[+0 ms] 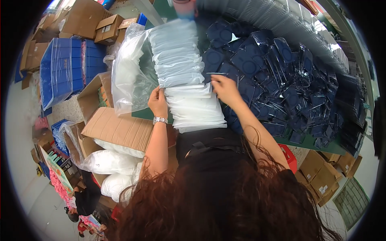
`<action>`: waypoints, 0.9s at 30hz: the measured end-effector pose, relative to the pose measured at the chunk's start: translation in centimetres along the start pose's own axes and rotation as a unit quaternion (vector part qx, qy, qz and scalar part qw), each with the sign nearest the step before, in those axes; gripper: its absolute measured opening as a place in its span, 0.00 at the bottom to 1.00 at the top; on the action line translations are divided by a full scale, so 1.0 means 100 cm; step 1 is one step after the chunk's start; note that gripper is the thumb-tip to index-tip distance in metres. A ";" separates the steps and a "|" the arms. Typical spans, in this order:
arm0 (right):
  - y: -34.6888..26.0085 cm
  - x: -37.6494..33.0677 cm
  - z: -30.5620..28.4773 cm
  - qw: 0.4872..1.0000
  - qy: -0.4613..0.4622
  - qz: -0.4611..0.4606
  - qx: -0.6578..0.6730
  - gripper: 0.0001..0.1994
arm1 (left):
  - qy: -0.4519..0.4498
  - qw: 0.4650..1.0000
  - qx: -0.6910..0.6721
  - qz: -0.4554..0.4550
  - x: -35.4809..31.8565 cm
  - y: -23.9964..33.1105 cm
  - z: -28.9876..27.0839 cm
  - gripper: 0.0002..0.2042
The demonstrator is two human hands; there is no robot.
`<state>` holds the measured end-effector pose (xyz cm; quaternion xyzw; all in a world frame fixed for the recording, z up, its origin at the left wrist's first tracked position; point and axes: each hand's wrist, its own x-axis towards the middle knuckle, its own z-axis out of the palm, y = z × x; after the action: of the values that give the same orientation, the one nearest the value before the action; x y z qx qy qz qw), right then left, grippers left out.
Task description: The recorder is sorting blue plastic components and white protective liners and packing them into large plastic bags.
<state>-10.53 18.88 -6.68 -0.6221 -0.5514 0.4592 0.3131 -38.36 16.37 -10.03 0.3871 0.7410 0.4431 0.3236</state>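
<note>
Left hand [158, 102], a watch at the wrist, pinching the left edge of the stack of white pouches [189, 86] on the green table [309, 141]. Right hand [225, 90] closed on the right edge of that stack, a thin clear sheet nipped between thumb and fingers as well, by the look of it. Stack lying in the middle of the table, running from near to far, leaning and fanned. Probably light, soft and slippery; likely to slide apart unless taken by both long edges and kept squeezed level. Just left, a big clear plastic bag [130, 80], open and slack. Right, a heap of dark blue plastic trays [281, 80] crowding the stack. Near left, below the table, a cardboard box [116, 128] with white bags [108, 160]; far left, blue crates [64, 70].
</note>
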 end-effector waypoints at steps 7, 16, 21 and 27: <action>-0.021 0.003 0.043 1.000 -0.014 -0.017 -0.017 0.14 | -0.007 1.000 -0.005 0.024 0.005 0.001 -0.011 0.06; -0.040 -0.013 -0.005 0.999 -0.004 -0.039 -0.015 0.12 | 0.036 0.987 -0.098 -0.123 0.018 -0.034 0.001 0.06; -0.038 -0.029 -0.117 0.976 0.203 -0.005 0.076 0.11 | -0.012 0.994 -0.078 -0.073 0.014 -0.029 -0.012 0.09; 0.021 -0.036 -0.311 0.824 0.448 0.108 0.330 0.12 | -0.030 0.968 -0.176 -0.178 0.016 -0.023 -0.006 0.13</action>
<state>18.93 18.60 4.08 -0.6744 -0.0946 0.3155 0.6608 -40.26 16.78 -12.06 0.1990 0.6986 0.4898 0.4821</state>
